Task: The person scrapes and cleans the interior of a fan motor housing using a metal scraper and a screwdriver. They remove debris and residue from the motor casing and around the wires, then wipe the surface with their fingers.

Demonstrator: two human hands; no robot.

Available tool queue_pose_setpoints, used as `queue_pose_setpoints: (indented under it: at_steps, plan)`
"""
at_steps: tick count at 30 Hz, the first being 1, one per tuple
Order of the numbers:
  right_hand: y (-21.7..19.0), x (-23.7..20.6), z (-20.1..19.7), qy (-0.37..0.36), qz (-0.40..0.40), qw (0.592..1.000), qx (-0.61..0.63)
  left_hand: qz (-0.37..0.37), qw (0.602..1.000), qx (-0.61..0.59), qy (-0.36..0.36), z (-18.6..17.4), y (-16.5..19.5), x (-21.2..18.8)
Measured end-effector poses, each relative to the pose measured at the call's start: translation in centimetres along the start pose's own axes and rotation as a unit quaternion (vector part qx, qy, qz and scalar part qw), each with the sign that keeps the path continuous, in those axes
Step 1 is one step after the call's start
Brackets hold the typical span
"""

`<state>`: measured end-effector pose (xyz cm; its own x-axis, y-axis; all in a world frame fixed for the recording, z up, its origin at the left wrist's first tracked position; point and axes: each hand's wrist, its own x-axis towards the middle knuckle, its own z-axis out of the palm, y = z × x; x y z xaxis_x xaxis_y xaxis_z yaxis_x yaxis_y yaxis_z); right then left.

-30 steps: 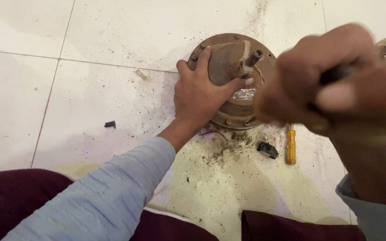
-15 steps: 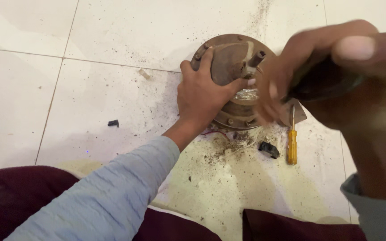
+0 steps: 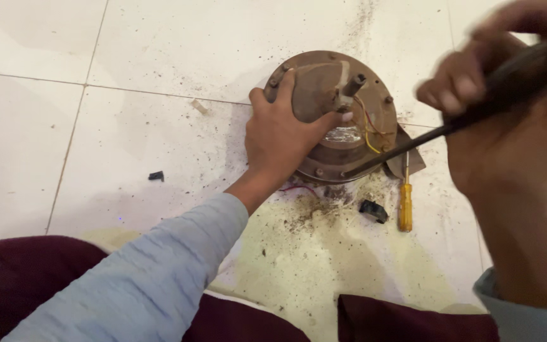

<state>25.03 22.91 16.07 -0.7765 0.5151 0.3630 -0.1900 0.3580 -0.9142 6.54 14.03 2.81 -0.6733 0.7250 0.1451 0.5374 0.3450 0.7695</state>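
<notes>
On a white tiled floor [image 3: 128, 57] flecked with dark grit, a small black chip [image 3: 156, 175] lay at the left and a pale stub [image 3: 199, 106] a little farther off, near a grout line. At centre the left hand [image 3: 280, 139], in a blue-grey sleeve [image 3: 147, 285], lay spread over the near-left side of a round, rust-brown metal motor [image 3: 340, 114], fingers curled over its domed top, pressing rather than enclosing it. The motor sat flat on the floor right of centre, a stubby shaft [image 3: 354, 84] rising from its middle, bolts around its flange, and yellow and red wires [image 3: 368, 130] trailing from its right side. It looked heavy, rigid and greasy; the flanged rim seemed the surest hold, the wires the part to spare. A dark steel rod [image 3: 400, 147] slanted down to the near rim, its handle gripped in the closed right hand [image 3: 508, 114], blurred at the right edge. Just near the motor lay a scrap of sheet metal [image 3: 409, 161], a black clip [image 3: 373, 210] and a yellow-handled screwdriver [image 3: 405, 206] amid loose dirt. Maroon cloth [image 3: 26, 285] covered the person's lap along the near edge.
</notes>
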Motion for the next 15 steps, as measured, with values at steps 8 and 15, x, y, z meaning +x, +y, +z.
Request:
queue_pose_setpoints:
  at_steps: [8,15]
  plan:
    - [-0.4,1.9,-2.2,-0.285,0.092,0.949,0.101,-0.011,1.0,-0.003,-0.012,0.0,-0.1,0.0]
    - [1.2,-3.4,1.6,0.163,0.001,0.986,-0.015,-0.024,0.998,-0.035,-0.037,-0.3,-0.1,0.0]
